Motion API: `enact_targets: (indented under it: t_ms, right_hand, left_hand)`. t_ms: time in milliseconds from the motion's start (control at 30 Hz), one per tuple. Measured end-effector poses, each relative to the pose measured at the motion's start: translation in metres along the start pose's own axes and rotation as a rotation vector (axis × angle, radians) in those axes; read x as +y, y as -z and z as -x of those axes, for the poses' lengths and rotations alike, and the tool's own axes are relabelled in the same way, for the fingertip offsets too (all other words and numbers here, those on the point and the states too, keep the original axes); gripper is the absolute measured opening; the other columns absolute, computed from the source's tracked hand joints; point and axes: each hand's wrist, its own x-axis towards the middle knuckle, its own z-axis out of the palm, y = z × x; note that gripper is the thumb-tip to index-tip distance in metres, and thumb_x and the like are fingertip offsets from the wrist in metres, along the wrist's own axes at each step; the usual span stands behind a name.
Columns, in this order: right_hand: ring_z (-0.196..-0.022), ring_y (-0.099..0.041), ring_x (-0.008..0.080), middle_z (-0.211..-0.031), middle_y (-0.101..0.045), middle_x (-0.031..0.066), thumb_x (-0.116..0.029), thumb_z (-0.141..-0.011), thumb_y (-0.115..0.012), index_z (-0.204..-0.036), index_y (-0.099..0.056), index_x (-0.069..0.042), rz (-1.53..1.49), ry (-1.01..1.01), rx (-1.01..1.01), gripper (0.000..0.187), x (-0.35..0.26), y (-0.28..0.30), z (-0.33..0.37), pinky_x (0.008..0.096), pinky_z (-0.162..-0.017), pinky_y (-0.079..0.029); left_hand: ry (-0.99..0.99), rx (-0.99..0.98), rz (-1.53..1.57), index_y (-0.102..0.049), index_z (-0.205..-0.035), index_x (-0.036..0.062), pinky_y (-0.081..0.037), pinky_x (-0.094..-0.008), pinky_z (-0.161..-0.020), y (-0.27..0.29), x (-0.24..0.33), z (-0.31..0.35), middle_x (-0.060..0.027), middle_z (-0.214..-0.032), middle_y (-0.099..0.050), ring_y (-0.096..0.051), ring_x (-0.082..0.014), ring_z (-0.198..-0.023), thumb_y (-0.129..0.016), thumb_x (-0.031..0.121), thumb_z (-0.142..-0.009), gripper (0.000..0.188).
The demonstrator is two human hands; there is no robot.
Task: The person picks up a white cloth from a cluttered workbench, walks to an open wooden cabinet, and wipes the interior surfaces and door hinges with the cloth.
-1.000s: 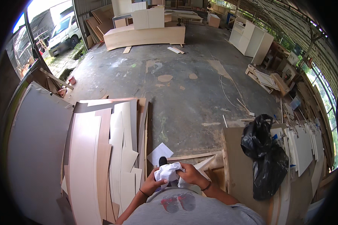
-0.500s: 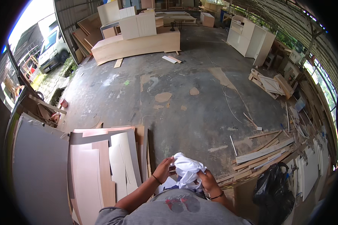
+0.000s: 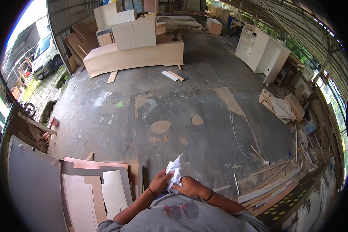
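Note:
A crumpled white cloth (image 3: pixel 175 170) is bunched up in front of my chest, with one pointed corner sticking up. My left hand (image 3: pixel 161 181) is closed on its left side, fingers folded into the fabric. From the right, my right hand (image 3: pixel 190 186) grips the lower part of the same cloth in a fist. Both hands are close together, almost meeting at the cloth. Part of the cloth is hidden behind the fingers.
Sheets of board (image 3: pixel 79 197) lean at my near left beside a large grey panel (image 3: pixel 36 185). Wood strips (image 3: pixel 272 185) lie at the near right. A long wooden cabinet (image 3: pixel 135 58) stands far left, a white cabinet (image 3: pixel 257 50) far right. A wire (image 3: pixel 236 135) curves across the floor.
The cloth went from loosely spread between my hands to tightly bunched. My right hand moved left toward my left hand. The view tilted up, and the black bag at the right left the picture.

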Motion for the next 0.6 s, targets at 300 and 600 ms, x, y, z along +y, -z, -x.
enact_targets:
  t_ms: [300,600]
  right_hand:
    - [-0.073,-0.063,0.0302,-0.077,-0.063,0.0208,-0.025,-0.083,-0.058,-0.094,-0.063,-0.001,-0.073,0.039,0.052,0.027,0.027,0.104,-0.203,0.0349,-0.064,-0.046]
    - [-0.071,-0.057,0.0125,-0.079,-0.065,0.0100,-0.025,-0.088,-0.056,-0.098,-0.062,-0.001,-0.280,0.003,0.225,0.027,0.044,0.234,-0.358,0.0288,-0.066,-0.045]
  left_hand:
    - [-0.044,0.244,0.125,-0.054,-0.108,0.0051,-0.044,-0.0241,-0.074,0.094,0.108,-0.145,0.0006,-0.093,-0.056,-0.053,-0.0077,-0.084,-0.046,0.030,-0.093,0.030]
    - [-0.213,-0.092,-0.160,-0.046,-0.121,0.0050,-0.041,-0.0243,-0.076,0.127,0.280,-0.314,0.0016,-0.099,-0.055,-0.051,-0.0066,-0.088,-0.051,0.013,-0.087,0.035]
